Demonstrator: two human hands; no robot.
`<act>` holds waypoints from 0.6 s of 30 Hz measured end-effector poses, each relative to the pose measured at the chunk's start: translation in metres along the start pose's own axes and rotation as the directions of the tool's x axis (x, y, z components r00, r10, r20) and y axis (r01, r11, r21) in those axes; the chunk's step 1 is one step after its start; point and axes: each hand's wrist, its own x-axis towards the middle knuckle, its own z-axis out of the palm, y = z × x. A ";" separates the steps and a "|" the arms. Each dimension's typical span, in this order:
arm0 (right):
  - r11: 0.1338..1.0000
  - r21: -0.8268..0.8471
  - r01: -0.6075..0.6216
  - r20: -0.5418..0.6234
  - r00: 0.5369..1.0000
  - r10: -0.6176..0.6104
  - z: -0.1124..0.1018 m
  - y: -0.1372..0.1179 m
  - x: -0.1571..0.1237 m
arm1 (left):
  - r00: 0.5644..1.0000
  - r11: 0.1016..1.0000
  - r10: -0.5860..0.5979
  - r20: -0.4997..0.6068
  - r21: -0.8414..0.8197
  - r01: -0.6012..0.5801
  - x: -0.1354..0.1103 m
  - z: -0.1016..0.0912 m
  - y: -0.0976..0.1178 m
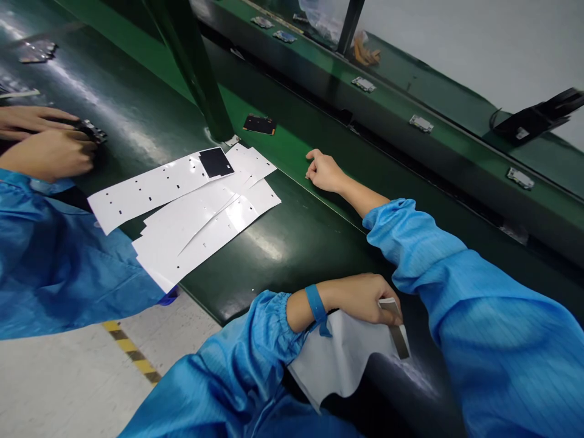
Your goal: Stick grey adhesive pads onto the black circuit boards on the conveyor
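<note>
My left hand [365,298], with a blue band on its wrist, is closed around a limp white sheet [340,350] and a small flat piece with a grey-brown strip [400,342]. The sheet droops below the hand near the bench's front edge. Farther forward, my right hand [326,171] reaches over the green bench, its index finger apart from the other, bent fingers. I see nothing in it. A black flat panel [259,124] lies beyond it to the left. White sheets with small dark marks [205,225] overlap on the bench; a black patch [216,162] sits on the top one.
At the left, a co-worker's hands [55,143] hold a small dark part [93,131]. A green post [194,67] rises from the bench. Small circuit boards [420,123] are spaced along the ledge behind. A black device [538,115] stands at the far right.
</note>
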 end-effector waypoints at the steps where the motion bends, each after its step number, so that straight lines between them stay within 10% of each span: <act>1: 1.000 -0.006 -0.002 -0.003 1.000 0.002 -0.001 -0.001 -0.002 | 1.000 1.000 -0.001 -0.001 0.004 0.001 0.000 0.000 0.000; 18: 0.867 -0.455 -0.202 -0.016 0.976 0.219 -0.015 -0.046 -0.056 | 0.998 0.998 0.056 -0.010 -0.015 -0.056 0.006 0.004 -0.004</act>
